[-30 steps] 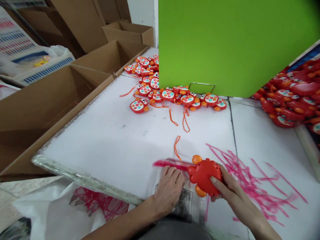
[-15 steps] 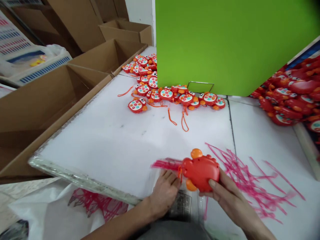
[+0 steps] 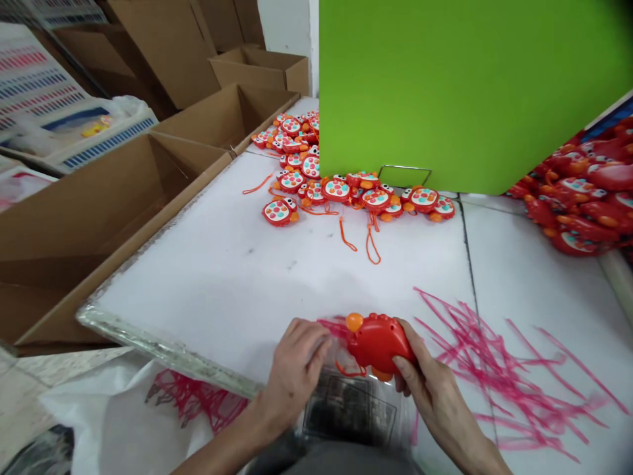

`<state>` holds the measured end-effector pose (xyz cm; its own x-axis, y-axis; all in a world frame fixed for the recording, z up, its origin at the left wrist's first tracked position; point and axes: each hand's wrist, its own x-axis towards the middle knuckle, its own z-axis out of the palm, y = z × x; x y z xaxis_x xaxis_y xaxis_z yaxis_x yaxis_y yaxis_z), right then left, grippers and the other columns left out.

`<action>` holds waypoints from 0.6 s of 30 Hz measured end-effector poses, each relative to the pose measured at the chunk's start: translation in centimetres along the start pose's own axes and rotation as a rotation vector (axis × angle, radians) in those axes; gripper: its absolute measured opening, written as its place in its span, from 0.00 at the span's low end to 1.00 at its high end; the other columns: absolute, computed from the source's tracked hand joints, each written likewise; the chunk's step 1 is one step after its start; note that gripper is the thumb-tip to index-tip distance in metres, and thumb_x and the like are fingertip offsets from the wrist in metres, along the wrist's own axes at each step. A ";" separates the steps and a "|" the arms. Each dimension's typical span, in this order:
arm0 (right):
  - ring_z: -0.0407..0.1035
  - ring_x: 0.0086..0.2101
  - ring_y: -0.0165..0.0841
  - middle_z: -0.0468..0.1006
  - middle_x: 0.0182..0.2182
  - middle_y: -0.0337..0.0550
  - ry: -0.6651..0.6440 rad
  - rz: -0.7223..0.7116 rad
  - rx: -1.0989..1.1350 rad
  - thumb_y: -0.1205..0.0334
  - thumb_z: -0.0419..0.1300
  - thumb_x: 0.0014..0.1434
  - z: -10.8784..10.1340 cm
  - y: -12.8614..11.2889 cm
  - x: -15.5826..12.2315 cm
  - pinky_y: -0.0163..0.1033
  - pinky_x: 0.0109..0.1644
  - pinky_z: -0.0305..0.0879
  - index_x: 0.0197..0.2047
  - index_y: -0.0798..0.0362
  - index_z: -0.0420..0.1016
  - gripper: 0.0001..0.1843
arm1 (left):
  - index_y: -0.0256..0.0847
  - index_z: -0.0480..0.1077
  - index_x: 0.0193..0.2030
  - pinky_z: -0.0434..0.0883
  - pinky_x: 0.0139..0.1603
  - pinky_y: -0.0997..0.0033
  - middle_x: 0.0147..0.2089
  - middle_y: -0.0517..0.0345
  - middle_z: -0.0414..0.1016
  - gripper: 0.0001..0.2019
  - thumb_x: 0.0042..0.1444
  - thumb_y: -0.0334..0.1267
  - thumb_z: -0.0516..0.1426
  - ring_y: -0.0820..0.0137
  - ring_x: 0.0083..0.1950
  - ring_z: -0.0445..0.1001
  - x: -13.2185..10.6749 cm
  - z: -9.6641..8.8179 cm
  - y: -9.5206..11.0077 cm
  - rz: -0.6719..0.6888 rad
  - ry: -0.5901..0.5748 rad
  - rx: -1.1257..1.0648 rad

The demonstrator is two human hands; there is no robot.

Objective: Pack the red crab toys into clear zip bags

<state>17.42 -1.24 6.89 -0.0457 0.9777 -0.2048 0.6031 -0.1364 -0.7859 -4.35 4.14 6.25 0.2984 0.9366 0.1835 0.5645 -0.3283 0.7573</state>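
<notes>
A red crab-shaped toy (image 3: 382,343) with orange claws is held back side up in my right hand (image 3: 435,389), thumb on its back and fingers beneath. From its left end an orange cord loop (image 3: 352,371) hangs down. My left hand (image 3: 299,359) is just left of the toy, its fingers curled together in a pinch; what they hold, if anything, I cannot make out. Behind the toy's left end lies a bunch of pink strips (image 3: 332,324), partly hidden. Below both hands a dark rectangular patch (image 3: 349,412) shows under clear plastic at the table edge.
More pink strips (image 3: 494,363) lie scattered on the white table (image 3: 212,277) at right. Several finished-looking crab toys (image 3: 336,190) line the base of a green panel (image 3: 445,86). Another heap of toys (image 3: 583,198) is at far right. Open cardboard boxes (image 3: 113,198) stand along the left.
My right hand has brought the toy slightly left and tilted it. My left hand has moved left, off the bunch of pink strips, with its fingers raised. The whole view has shifted a little.
</notes>
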 end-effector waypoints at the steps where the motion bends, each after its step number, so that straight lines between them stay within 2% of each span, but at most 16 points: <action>1: 0.67 0.24 0.33 0.75 0.31 0.44 0.000 -0.008 -0.008 0.56 0.42 0.64 0.0 -0.1 0.0 0.39 0.33 0.66 0.65 0.53 0.43 0.27 | 0.40 0.69 0.42 0.68 0.39 0.68 0.37 0.54 0.75 0.09 0.58 0.36 0.50 0.68 0.38 0.71 0.2 -0.3 -0.1 -0.130 -0.025 -0.079; 3: 0.70 0.28 0.34 0.76 0.36 0.47 0.001 -0.038 -0.037 0.56 0.42 0.64 -0.1 -0.3 0.1 0.39 0.35 0.67 0.65 0.52 0.44 0.27 | 0.38 0.67 0.45 0.69 0.37 0.70 0.37 0.54 0.76 0.11 0.58 0.39 0.50 0.68 0.37 0.73 0.4 -0.4 -0.5 -0.342 -0.139 -0.255; 4: 0.71 0.32 0.35 0.76 0.40 0.49 0.007 -0.062 -0.058 0.56 0.42 0.64 -0.1 -0.3 0.2 0.40 0.37 0.68 0.65 0.51 0.44 0.27 | 0.37 0.68 0.43 0.69 0.36 0.70 0.35 0.54 0.76 0.11 0.58 0.39 0.50 0.68 0.36 0.73 0.6 -0.2 -0.6 -0.404 -0.199 -0.339; 6: 0.70 0.43 0.37 0.72 0.49 0.50 0.019 -0.115 -0.109 0.57 0.42 0.64 -0.3 -0.3 0.4 0.42 0.45 0.67 0.65 0.50 0.45 0.26 | 0.35 0.69 0.38 0.69 0.35 0.71 0.32 0.54 0.75 0.11 0.58 0.38 0.48 0.69 0.33 0.73 0.8 0.5 -0.8 -0.449 -0.268 -0.466; 8: 0.67 0.48 0.37 0.69 0.52 0.50 -0.022 -0.172 -0.169 0.59 0.42 0.64 -0.6 -0.4 0.7 0.43 0.48 0.66 0.64 0.48 0.48 0.25 | 0.35 0.69 0.34 0.68 0.33 0.72 0.30 0.55 0.74 0.11 0.58 0.37 0.48 0.70 0.31 0.73 1.0 1.2 -0.8 -0.457 -0.264 -0.513; 11: 0.72 0.39 0.35 0.75 0.43 0.47 -0.187 -0.235 -0.248 0.61 0.41 0.65 -1.0 -0.9 1.3 0.38 0.41 0.69 0.60 0.46 0.57 0.21 | 0.36 0.68 0.31 0.67 0.32 0.73 0.28 0.56 0.73 0.10 0.57 0.36 0.49 0.70 0.31 0.72 1.2 1.9 -0.4 -0.477 -0.251 -0.541; 14: 0.72 0.31 0.30 0.76 0.34 0.41 -0.353 -0.310 -0.314 0.62 0.44 0.65 -0.9 -1.6 1.7 0.33 0.35 0.67 0.49 0.46 0.70 0.16 | 0.36 0.66 0.29 0.68 0.32 0.73 0.28 0.55 0.74 0.09 0.57 0.36 0.49 0.70 0.30 0.73 1.2 2.3 0.2 -0.518 -0.263 -0.600; 16: 0.70 0.27 0.29 0.75 0.30 0.40 -0.353 -0.324 -0.443 0.63 0.46 0.64 -0.5 -1.9 1.9 0.31 0.30 0.64 0.38 0.48 0.74 0.15 | 0.37 0.65 0.29 0.69 0.31 0.73 0.28 0.55 0.73 0.08 0.56 0.37 0.50 0.69 0.30 0.73 0.9 2.5 0.3 -0.534 -0.256 -0.650; 18: 0.69 0.26 0.30 0.74 0.28 0.40 -0.241 -0.299 -0.575 0.63 0.49 0.62 0.1 -2.2 2.1 0.32 0.27 0.61 0.32 0.49 0.73 0.13 | 0.37 0.65 0.30 0.69 0.32 0.72 0.29 0.56 0.73 0.08 0.56 0.38 0.50 0.68 0.32 0.74 0.5 2.7 0.1 -0.545 -0.247 -0.713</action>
<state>15.96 1.12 8.10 -0.4114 0.8884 -0.2038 0.8603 0.3047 -0.4087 -2.06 4.23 4.67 0.3327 0.8597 -0.3877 0.0932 0.3791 0.9206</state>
